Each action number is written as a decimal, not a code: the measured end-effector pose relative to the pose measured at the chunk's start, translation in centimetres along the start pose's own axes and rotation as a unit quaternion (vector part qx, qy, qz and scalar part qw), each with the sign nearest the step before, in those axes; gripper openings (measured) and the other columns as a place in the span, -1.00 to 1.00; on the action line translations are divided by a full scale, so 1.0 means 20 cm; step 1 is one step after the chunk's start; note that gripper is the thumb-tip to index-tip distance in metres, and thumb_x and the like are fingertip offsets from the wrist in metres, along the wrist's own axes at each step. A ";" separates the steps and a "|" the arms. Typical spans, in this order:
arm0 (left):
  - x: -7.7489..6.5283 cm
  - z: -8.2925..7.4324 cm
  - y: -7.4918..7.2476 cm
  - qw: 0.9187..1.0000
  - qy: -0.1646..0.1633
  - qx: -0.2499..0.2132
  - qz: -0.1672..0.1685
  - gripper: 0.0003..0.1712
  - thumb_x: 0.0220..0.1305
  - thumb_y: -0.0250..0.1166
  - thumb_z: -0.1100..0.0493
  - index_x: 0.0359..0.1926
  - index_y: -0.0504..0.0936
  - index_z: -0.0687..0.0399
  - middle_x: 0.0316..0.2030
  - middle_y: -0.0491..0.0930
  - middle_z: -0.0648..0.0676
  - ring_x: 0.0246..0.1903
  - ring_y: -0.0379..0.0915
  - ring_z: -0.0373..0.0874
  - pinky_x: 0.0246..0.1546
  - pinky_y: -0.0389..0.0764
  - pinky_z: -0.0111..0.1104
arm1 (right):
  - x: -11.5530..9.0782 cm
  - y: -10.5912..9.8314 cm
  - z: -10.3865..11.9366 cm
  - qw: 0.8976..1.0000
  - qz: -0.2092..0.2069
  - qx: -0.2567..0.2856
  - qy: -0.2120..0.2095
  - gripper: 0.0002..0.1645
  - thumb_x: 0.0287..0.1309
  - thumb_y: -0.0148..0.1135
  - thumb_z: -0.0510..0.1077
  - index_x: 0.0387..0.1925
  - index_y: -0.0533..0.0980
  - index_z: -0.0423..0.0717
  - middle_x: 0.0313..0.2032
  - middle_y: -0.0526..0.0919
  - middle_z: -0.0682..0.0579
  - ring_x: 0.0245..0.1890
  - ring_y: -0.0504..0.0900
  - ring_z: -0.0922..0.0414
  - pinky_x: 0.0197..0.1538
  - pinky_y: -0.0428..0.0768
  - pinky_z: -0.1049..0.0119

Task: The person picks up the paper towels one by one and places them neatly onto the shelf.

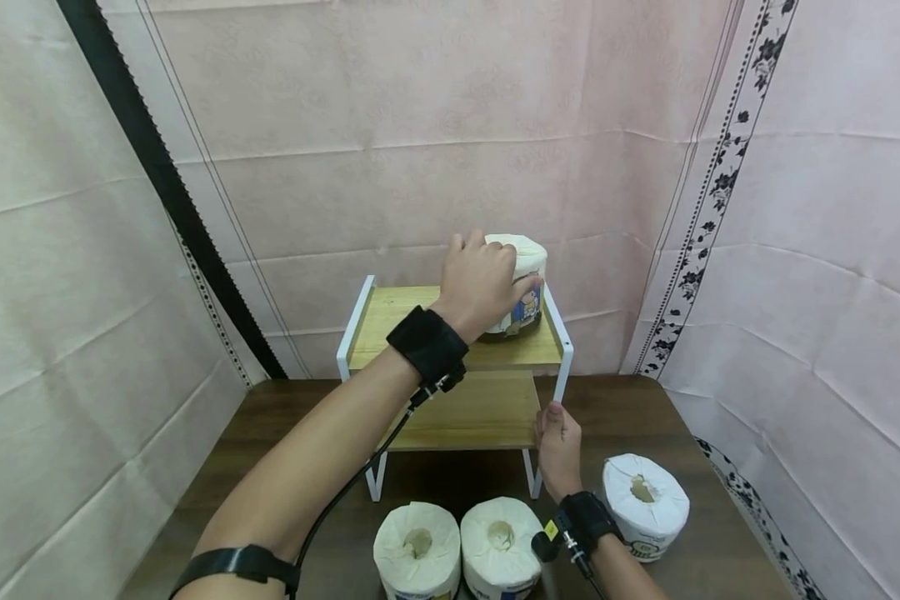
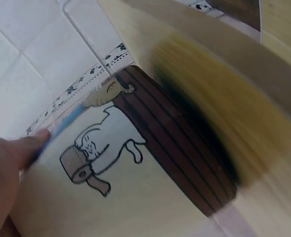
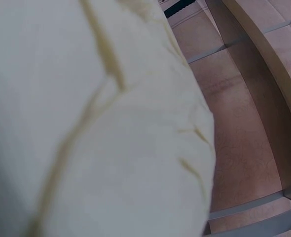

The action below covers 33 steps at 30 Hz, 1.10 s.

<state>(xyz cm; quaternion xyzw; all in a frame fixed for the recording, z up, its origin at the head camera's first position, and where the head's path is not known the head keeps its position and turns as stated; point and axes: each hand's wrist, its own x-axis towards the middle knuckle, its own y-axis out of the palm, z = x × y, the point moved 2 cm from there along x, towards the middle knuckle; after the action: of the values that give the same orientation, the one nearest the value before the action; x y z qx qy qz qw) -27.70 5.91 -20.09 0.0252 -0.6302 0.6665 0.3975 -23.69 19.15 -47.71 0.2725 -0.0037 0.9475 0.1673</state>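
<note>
On the top board of a small two-tier wooden shelf [image 1: 412, 302] stands a wrapped toilet roll [image 1: 523, 252], near the right end. My left hand [image 1: 474, 283] grips this roll from its left side, thumb across the front. In the left wrist view the roll's wrapper [image 2: 106, 148] shows cartoon animals and a brown band, its base close over the board. Lower down, my right hand [image 1: 560, 446] holds the shelf's white right-hand frame [image 1: 560, 379], beside the lower board. The right wrist view is mostly filled by pale wrapping [image 3: 111, 138], and that hand is hidden there.
Two wrapped rolls, one left [image 1: 417, 550] and one right [image 1: 501, 546], stand side by side before the shelf on the dark wooden table [image 1: 285, 442]. Another roll [image 1: 645, 504] stands right of my right wrist. Pale cloth [image 1: 420, 108] hangs behind and along both sides.
</note>
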 end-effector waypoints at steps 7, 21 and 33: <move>0.01 0.05 0.02 0.998 0.043 -0.051 -0.001 -0.35 0.28 0.01 -0.46 0.05 0.61 -0.13 -0.17 0.65 -0.16 -0.32 0.20 -0.14 -0.24 0.18 -0.28 | 0.01 0.00 0.00 1.000 -0.004 0.009 -0.009 -0.39 0.54 -0.29 0.04 -0.67 0.17 -0.15 -0.74 0.13 0.03 -0.76 0.11 0.10 -0.66 0.08 0.28; -0.01 0.15 0.08 0.990 0.096 -0.098 -0.034 -0.29 0.27 0.04 -0.43 0.20 0.56 -0.09 0.07 0.62 -0.07 -0.29 0.15 -0.14 -0.20 0.14 -0.29 | 0.00 0.02 0.04 0.999 0.009 0.035 0.018 -0.42 0.54 -0.32 -0.08 -0.67 0.16 -0.21 -0.74 0.13 0.05 -0.76 0.10 0.12 -0.66 0.09 0.29; -0.02 0.18 0.08 0.986 0.126 -0.101 -0.033 -0.27 0.29 0.02 -0.42 0.24 0.54 -0.07 0.13 0.58 -0.06 -0.26 0.15 -0.14 -0.16 0.16 -0.29 | 0.02 0.01 0.00 0.999 0.008 0.034 -0.012 -0.39 0.54 -0.32 0.01 -0.66 0.16 -0.19 -0.75 0.11 0.00 -0.78 0.08 0.10 -0.68 0.06 0.27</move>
<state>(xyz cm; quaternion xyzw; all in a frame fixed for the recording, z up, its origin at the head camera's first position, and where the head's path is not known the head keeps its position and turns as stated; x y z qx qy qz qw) -30.08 2.87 -20.88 -0.0782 -0.6382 0.5838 0.4957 -24.11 19.08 -47.50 0.2891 0.0247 0.9451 0.1500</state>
